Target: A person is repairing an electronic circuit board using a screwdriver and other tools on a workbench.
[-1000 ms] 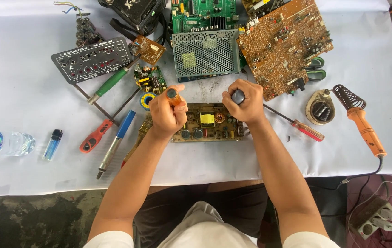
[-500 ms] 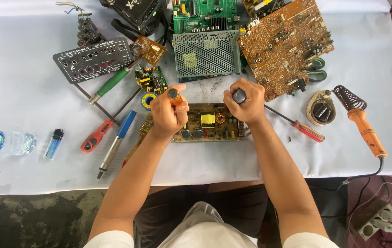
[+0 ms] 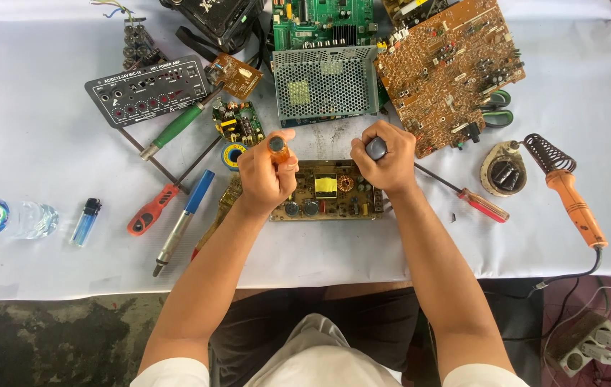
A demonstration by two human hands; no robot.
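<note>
L hand [image 3: 266, 172] fingers fisted on orange-handled tool [image 3: 277, 149], R hand [image 3: 384, 159] fingers fisted on dark-handled tool [image 3: 376, 148], both upright over circuit board [image 3: 327, 190]

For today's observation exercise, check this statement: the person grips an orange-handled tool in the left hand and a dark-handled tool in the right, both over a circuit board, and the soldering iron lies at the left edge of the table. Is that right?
Not quite. In the head view the soldering iron lies at the right edge of the table, not the left. The rest holds: left hand on the orange-handled tool, right hand on the dark-handled tool, over the circuit board.
</note>
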